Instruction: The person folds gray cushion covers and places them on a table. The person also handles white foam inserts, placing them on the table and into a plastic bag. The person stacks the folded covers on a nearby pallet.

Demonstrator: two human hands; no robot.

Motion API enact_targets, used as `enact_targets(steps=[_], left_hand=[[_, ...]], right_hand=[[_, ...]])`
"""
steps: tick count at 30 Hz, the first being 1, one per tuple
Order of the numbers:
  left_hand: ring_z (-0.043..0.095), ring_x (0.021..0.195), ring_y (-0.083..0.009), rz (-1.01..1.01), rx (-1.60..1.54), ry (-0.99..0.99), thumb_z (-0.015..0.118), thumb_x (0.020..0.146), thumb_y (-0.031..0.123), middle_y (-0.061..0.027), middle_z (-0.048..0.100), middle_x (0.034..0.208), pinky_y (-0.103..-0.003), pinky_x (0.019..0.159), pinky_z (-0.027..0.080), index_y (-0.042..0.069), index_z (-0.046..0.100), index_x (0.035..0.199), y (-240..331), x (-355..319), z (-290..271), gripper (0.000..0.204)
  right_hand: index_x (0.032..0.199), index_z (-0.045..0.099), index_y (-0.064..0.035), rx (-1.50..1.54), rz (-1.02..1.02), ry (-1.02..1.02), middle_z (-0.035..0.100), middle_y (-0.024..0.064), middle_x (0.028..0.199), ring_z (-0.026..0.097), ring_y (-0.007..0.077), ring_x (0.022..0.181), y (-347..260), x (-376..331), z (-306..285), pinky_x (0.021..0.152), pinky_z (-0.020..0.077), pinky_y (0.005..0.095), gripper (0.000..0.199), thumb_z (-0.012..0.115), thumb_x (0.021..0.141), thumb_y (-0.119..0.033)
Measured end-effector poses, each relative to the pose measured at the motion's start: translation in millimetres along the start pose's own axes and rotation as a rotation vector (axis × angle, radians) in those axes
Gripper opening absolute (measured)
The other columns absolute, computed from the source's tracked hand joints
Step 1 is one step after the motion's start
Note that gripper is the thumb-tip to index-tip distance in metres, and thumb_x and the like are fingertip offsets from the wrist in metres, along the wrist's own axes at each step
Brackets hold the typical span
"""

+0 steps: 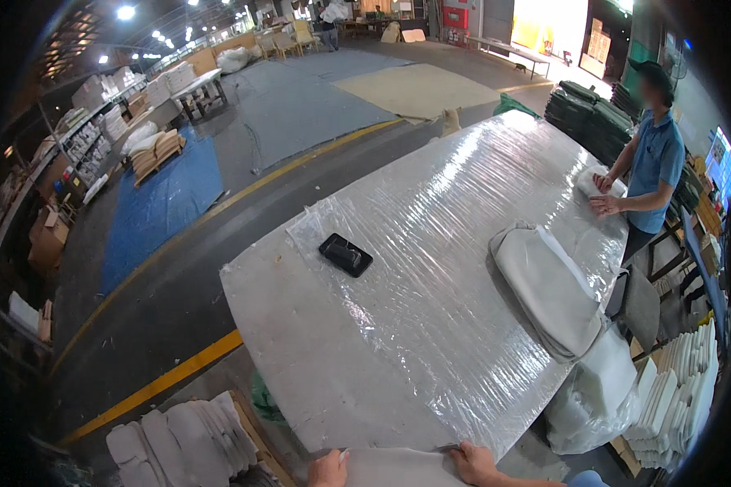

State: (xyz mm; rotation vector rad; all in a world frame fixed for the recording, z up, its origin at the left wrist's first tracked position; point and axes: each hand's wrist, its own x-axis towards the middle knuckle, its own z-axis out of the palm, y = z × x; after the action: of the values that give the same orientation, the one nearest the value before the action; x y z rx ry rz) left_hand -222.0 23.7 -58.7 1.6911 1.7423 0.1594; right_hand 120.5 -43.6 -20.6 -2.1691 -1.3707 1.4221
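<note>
My left hand (327, 470) and right hand (473, 465) grip a pale panel (400, 468), fingers closed near its 2 far corners. The panel is at the near end of the table (280, 316), cut off by the lower border of my view. Clear film (447, 227) covers much of the table, and a black device (346, 255) lies on it. Grey covers (536, 288) rest on the film to my right. Beyond them, a co-worker (658, 154) in blue handles a white bundle (614, 187).
</note>
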Motion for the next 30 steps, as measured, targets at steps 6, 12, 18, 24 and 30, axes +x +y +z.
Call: enact_targets(steps=[6, 12, 18, 24, 30], left_hand=[[0.069, 0.084, -0.0486, -0.003, 0.048, -0.022, 0.059, 0.097, 0.027, -0.0252, 0.071, 0.088, -0.06, 0.072, 0.052, 0.011, 0.066, 0.1, -5, -8, 0, 0.018], [0.069, 0.091, -0.0484, -0.073, 0.119, -0.102, 0.057, 0.099, 0.03, -0.0234, 0.072, 0.095, -0.06, 0.078, 0.052, 0.012, 0.066, 0.106, 12, -3, -16, 0.022], [0.067, 0.097, -0.0496, -0.068, 0.041, -0.118, 0.053, 0.102, 0.034, -0.0248, 0.072, 0.1, -0.06, 0.082, 0.051, 0.012, 0.065, 0.108, 5, -3, -12, 0.025], [0.065, 0.094, -0.0499, -0.048, 0.036, -0.104, 0.051, 0.105, 0.037, -0.0263, 0.07, 0.098, -0.06, 0.08, 0.049, 0.01, 0.064, 0.106, 11, -10, -16, 0.03], [0.065, 0.087, -0.0494, -0.004, 0.022, -0.023, 0.05, 0.106, 0.038, -0.025, 0.07, 0.092, -0.06, 0.076, 0.048, 0.01, 0.062, 0.099, 5, -10, -8, 0.031]], right_hand=[[0.125, 0.074, -0.0197, -0.057, 0.073, -0.013, 0.074, 0.021, 0.109, 0.069, 0.0413, 0.105, -9, 0, -2, 0.092, 0.0519, 0.0503, 0.034, 0.049, 0.104, -0.031], [0.126, 0.073, -0.0191, -0.121, 0.016, 0.009, 0.073, 0.0225, 0.104, 0.069, 0.0425, 0.1, 3, 9, 3, 0.087, 0.0526, 0.0525, 0.035, 0.049, 0.106, -0.036], [0.098, 0.07, -0.0056, -0.216, 0.085, 0.1, 0.07, 0.0251, 0.087, 0.068, 0.0466, 0.088, -6, 7, 2, 0.077, 0.0529, 0.0528, 0.034, 0.064, 0.097, -0.039], [0.095, 0.068, -0.005, -0.24, 0.066, 0.101, 0.07, 0.0246, 0.086, 0.068, 0.0466, 0.085, 7, 4, 9, 0.075, 0.0529, 0.0527, 0.033, 0.063, 0.097, -0.038], [0.093, 0.066, -0.0059, -0.227, 0.049, 0.109, 0.07, 0.024, 0.085, 0.068, 0.0471, 0.085, 11, 7, 11, 0.074, 0.0521, 0.0549, 0.033, 0.062, 0.097, -0.038]])
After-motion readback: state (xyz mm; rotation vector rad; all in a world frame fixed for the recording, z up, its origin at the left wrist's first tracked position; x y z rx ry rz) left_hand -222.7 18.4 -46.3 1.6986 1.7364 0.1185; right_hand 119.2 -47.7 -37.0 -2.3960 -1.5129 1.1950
